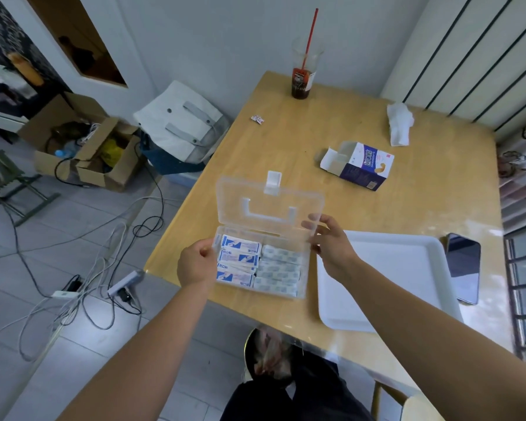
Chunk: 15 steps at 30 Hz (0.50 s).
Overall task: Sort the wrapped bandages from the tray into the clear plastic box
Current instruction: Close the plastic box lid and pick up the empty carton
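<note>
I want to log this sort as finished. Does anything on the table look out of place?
The clear plastic box looks tidy, bandages in two columns. A small red-and-white packet lies alone near the far left edge of the table, and an opened carton lies on its side behind the box.

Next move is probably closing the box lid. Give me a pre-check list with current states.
1. Tray emptied: ok where it shows; the right forearm hides a strip.
2. Sorting done: ok. Blue-printed bandages fill the left compartment and pale bandages the right.
3. Nothing sticking up above the rim of the clear plastic box: cannot tell from this angle.
4. Box steadied: ok. The left hand grips its left wall.
5. Hold on the lid: cannot tell. The right hand is at the lid's right corner, but the grip is unclear.
6. Latch free: ok, it stands clear at the lid's far edge.
</note>
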Each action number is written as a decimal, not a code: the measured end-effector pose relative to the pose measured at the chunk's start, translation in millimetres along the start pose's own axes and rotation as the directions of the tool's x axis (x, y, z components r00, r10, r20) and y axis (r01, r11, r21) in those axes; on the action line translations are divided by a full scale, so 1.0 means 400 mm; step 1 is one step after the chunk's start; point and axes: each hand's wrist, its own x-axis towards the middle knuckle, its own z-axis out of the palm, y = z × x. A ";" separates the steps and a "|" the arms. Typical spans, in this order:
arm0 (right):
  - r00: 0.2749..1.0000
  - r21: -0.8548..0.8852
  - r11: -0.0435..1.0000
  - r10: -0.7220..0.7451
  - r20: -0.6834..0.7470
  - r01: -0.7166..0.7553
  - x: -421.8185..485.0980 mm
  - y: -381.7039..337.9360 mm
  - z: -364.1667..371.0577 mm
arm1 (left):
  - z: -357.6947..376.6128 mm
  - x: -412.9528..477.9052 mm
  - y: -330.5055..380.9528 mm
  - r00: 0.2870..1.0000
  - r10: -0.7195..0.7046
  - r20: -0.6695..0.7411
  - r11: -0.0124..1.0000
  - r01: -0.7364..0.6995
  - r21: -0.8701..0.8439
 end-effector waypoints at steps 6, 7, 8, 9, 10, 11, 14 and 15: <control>0.999 0.036 0.999 -0.039 0.007 0.039 -0.066 -0.007 -0.014 | -0.054 0.008 -0.003 0.941 -0.300 0.155 0.783 0.336 -0.524; 0.998 -0.045 0.997 -0.059 0.027 0.060 -0.070 0.001 -0.018 | -0.061 0.003 -0.003 0.937 -0.300 0.179 0.771 0.348 -0.532; 0.995 -0.110 0.991 -0.075 0.062 0.081 -0.079 0.013 -0.019 | -0.069 -0.009 -0.004 0.937 -0.284 0.202 0.778 0.348 -0.522; 0.992 -0.153 0.984 -0.081 0.091 0.095 -0.087 0.026 -0.021 | -0.076 -0.021 -0.006 0.937 -0.263 0.231 0.796 0.346 -0.497; 0.991 -0.160 0.983 -0.077 0.114 0.095 -0.096 0.035 -0.018 | -0.079 -0.030 -0.011 0.934 -0.243 0.262 0.816 0.343 -0.466; 0.992 -0.179 0.981 -0.061 0.110 0.080 -0.111 0.049 -0.014 | -0.081 -0.045 -0.018 0.927 -0.235 0.294 0.836 0.347 -0.425; 0.993 -0.218 0.976 0.038 0.110 -0.013 -0.133 0.088 -0.009 | -0.073 -0.073 -0.038 0.902 -0.236 0.362 0.911 0.335 -0.241; 0.987 -0.244 0.969 0.080 0.140 -0.044 -0.139 0.103 -0.011 | -0.066 -0.083 -0.045 0.894 -0.247 0.375 0.924 0.334 -0.186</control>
